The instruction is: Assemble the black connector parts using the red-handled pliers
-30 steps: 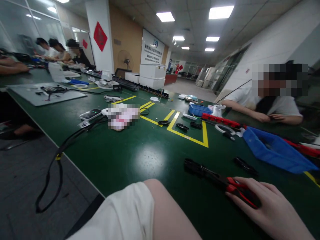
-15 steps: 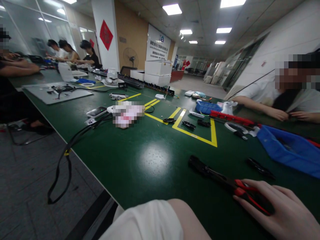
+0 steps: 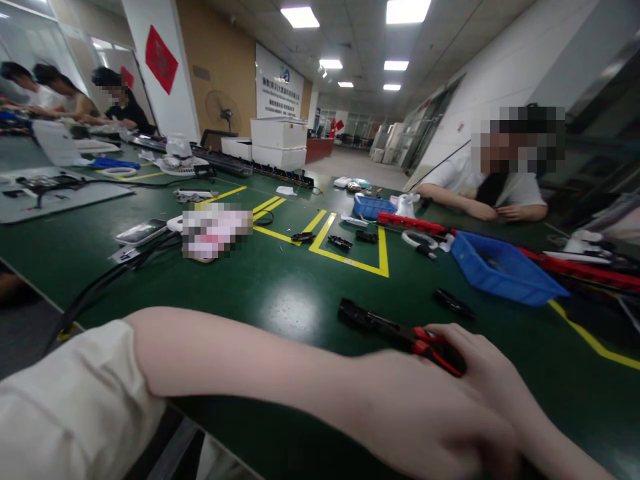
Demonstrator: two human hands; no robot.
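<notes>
My right hand (image 3: 483, 357) is closed round the red and black handles of a pair of pliers (image 3: 423, 341). The pliers lie low over the green table, pointing left. A small black part (image 3: 356, 313) is at their jaws; I cannot tell whether it is clamped. My left arm stretches across the front of the view, and my left hand (image 3: 425, 413) crosses in front of my right wrist, its fingers smeared by motion and partly dark. Behind the pliers, to the right, lies another black part (image 3: 454, 303).
Several black parts (image 3: 340, 243) lie by yellow tape (image 3: 350, 262) on the table. A blue bin (image 3: 505, 267) and red strips (image 3: 410, 221) are on the right. A phone (image 3: 143, 231) and black cables lie left. A person (image 3: 487, 193) sits across the table, with others at far left.
My left arm has swung in from the left across to my right wrist. The view has turned right, so things appear shifted left. My right hand still holds the pliers.
</notes>
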